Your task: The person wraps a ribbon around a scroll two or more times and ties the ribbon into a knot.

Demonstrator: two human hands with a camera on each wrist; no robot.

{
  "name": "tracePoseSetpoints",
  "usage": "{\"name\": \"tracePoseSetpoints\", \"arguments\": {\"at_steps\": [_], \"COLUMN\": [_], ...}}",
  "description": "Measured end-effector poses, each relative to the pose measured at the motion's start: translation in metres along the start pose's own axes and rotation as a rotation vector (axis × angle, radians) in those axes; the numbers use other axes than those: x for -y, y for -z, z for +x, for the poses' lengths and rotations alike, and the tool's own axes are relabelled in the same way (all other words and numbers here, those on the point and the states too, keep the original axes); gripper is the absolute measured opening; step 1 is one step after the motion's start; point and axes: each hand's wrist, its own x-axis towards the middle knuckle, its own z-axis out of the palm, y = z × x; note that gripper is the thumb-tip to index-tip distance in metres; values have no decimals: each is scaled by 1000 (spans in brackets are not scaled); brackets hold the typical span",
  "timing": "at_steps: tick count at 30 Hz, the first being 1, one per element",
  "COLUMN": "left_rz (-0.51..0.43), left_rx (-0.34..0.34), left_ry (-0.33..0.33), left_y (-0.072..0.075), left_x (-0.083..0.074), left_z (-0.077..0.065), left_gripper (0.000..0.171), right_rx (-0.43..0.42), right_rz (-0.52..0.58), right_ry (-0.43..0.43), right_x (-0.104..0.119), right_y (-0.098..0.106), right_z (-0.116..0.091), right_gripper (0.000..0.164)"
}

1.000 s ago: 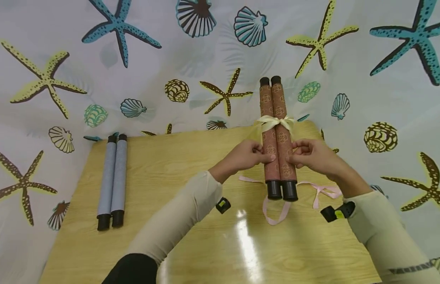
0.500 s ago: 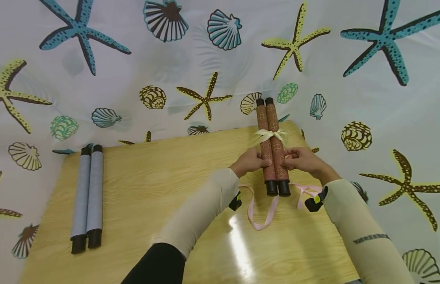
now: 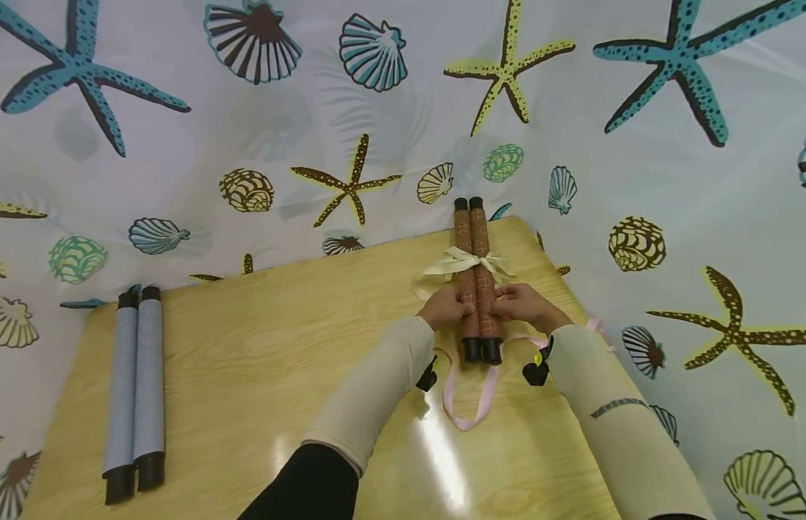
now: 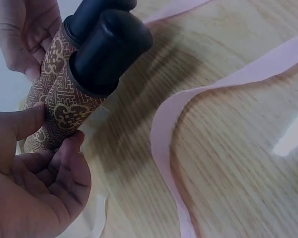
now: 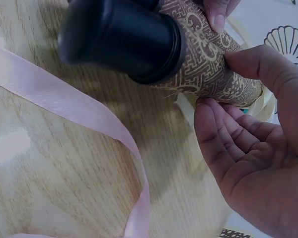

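Two scrolls (image 3: 464, 237) with brown, gold-patterned covers and black end knobs lie side by side, tied together by a cream ribbon (image 3: 460, 261) in a bow. My left hand (image 3: 444, 306) pinches the left scroll near its lower end, thumb on top and fingers curled under. On the other side, my right hand (image 3: 525, 303) pinches the right scroll the same way. The black knobs (image 4: 107, 54) stand over the table and cast a shadow on it in the left wrist view. Beneath them, a loose pink ribbon (image 5: 74, 104) curves across the wood.
At the left of the wooden table (image 3: 260, 368) lies a second pair of scrolls (image 3: 122, 390), grey-blue with black knobs. A white cloth (image 3: 299, 65) printed with starfish and shells hangs behind the table and along its right side.
Both hands have lowered the brown scrolls closer to the table and carried them slightly away and to the right. The head view has swung to the right.
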Motion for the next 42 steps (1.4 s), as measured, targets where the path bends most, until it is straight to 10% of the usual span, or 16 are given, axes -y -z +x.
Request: {"name": "tracePoseSetpoints", "arguments": {"at_steps": [19, 34, 42], "left_rz": [238, 368, 468], "left_rx": [-24, -63, 4], "left_ry": [83, 76, 57], "left_y": [-5, -7, 22], "left_x": [9, 17, 38], "left_z": [19, 4, -24], "left_gripper": [22, 23, 21], "right_rx": [3, 1, -59], "right_rz": [-2, -20, -212], "right_ry": [-18, -52, -25], "right_x": [-20, -23, -21], "right_y": [-4, -11, 36], "right_z": [27, 14, -27], "right_gripper": [53, 45, 60]}}
